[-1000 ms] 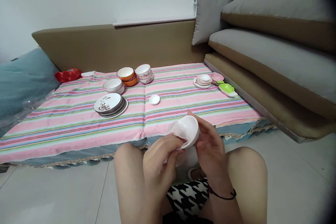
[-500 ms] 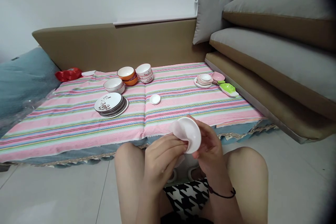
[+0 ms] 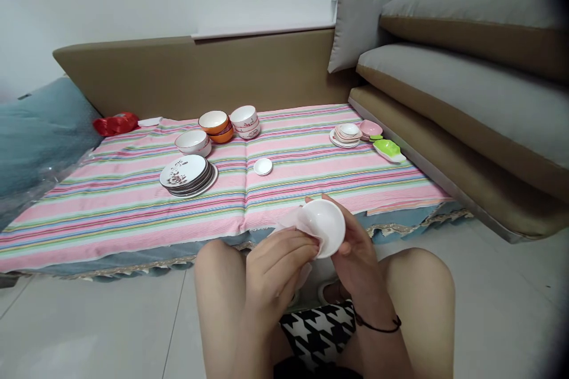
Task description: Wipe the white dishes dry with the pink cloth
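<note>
A small white saucer (image 3: pixel 329 222) is held up above my knees, its hollow facing me. My right hand (image 3: pixel 358 251) grips it from behind and below, thumb at the rim. My left hand (image 3: pixel 278 263) is closed on a white cloth (image 3: pixel 296 222) and presses it against the saucer's left edge. Part of the cloth hangs hidden behind my fingers.
A striped pink cloth (image 3: pixel 133 213) covers the low platform ahead. On it lie a stack of patterned plates (image 3: pixel 186 176), white and orange bowls (image 3: pixel 216 124), one small white dish (image 3: pixel 262 166), and pink and green dishes (image 3: pixel 368 139) at right. Sofa cushions (image 3: pixel 466 100) rise on the right.
The saucer has turned in my hands, its hollow now facing me more, and the cloth has slid along its left rim. The view has tilted slightly.
</note>
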### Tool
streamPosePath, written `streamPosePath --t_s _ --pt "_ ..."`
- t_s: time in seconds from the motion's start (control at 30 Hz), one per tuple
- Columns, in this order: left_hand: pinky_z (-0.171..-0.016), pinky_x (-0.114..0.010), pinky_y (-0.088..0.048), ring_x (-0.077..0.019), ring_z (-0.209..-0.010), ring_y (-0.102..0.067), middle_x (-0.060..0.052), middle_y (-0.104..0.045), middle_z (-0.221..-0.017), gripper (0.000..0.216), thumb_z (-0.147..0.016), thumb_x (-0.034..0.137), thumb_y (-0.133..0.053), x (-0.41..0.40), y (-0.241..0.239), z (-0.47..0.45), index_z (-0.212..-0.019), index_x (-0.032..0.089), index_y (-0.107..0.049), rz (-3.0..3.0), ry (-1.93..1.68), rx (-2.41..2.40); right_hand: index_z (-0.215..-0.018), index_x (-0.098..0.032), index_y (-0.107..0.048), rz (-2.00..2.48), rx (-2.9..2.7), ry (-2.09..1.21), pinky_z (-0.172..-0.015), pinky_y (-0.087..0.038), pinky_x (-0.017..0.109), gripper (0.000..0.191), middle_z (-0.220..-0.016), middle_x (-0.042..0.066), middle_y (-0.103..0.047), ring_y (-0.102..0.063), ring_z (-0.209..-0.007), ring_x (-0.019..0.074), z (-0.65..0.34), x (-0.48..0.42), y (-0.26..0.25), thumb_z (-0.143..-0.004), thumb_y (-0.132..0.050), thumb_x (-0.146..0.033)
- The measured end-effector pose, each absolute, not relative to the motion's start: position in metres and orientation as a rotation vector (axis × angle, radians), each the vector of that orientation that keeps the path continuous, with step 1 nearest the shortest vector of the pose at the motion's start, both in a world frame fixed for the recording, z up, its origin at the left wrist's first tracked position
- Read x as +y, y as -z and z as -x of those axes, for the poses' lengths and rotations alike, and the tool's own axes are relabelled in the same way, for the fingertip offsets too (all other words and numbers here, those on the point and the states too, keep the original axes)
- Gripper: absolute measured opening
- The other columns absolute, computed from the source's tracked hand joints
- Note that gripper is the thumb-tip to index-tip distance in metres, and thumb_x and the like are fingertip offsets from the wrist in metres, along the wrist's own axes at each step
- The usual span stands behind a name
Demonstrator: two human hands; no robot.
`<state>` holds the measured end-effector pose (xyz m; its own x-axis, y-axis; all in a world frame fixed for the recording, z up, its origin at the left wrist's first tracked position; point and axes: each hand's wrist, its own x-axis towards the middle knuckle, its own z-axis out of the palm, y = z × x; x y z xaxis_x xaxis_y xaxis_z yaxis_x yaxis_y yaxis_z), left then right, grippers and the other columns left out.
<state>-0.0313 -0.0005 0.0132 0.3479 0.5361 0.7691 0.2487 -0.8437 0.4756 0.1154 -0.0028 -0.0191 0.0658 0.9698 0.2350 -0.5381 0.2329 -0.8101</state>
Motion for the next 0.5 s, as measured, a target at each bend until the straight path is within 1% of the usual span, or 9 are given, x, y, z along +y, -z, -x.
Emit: streamPosePath --t_s 0.07,0.17,0.33,0.43,0.5 --pt "-0.083 -0.029 -0.052 -0.0156 -0.094 -0.064 -0.006 -0.070 -0.094 0.020 -0.089 0.007 -0.050 0.000 -0.014 0.032 -0.100 0.017 -0.064 -2.332 -1.474 0.709 -0.125 -0.030 -0.058 0.591 -0.910 -1.247 -0.098 -0.045 0.040 0.066 -0.129 0.006 -0.059 -0.055 -0.116 0.0268 -0.116 -0.003 0.019 -0.064 -0.079 -0.047" --pt "-0.085 -0.031 -0.052 -0.0163 -0.098 -0.063 -0.006 -0.070 -0.097 0.022 -0.088 0.007 -0.050 0.001 -0.011 0.030 -0.103 0.017 -0.063 -2.336 -1.460 0.710 -0.122 -0.034 -0.059 0.565 -0.932 -1.153 -0.096 -0.047 0.038 0.065 -0.134 0.004 -0.055 -0.055 -0.116 0.0252 -0.116 -0.004 0.018 -0.061 -0.083 -0.038" --pt "-0.093 -0.035 -0.049 -0.0172 -0.102 -0.063 -0.006 -0.071 -0.102 0.025 -0.088 0.006 -0.050 -0.001 -0.010 0.023 -0.106 0.018 -0.063 -2.357 -1.452 0.689 -0.116 -0.038 -0.061 0.586 -0.932 -1.039 -0.098 -0.047 0.042 0.066 -0.138 0.002 -0.052 -0.052 -0.122 0.0265 -0.114 -0.005 0.019 -0.056 -0.086 -0.027" --pt "-0.093 -0.034 -0.049 -0.0168 -0.102 -0.063 -0.007 -0.070 -0.104 0.024 -0.089 0.008 -0.051 -0.003 -0.012 0.020 -0.108 0.017 -0.063 -2.356 -1.471 0.660 -0.115 -0.039 -0.062 0.564 -0.906 -1.043 -0.098 -0.047 0.040 0.065 -0.137 0.001 -0.053 -0.051 -0.123 0.0254 -0.114 -0.005 0.019 -0.056 -0.086 -0.027" --pt "-0.092 -0.034 -0.048 -0.0168 -0.101 -0.063 -0.007 -0.071 -0.104 0.024 -0.088 0.009 -0.053 -0.003 -0.013 0.019 -0.109 0.017 -0.062 -2.358 -1.479 0.649 -0.116 -0.038 -0.062 0.565 -0.860 -1.083 -0.092 -0.049 0.037 0.067 -0.132 0.001 -0.057 -0.057 -0.115 0.0248 -0.114 -0.006 0.018 -0.054 -0.087 -0.032"
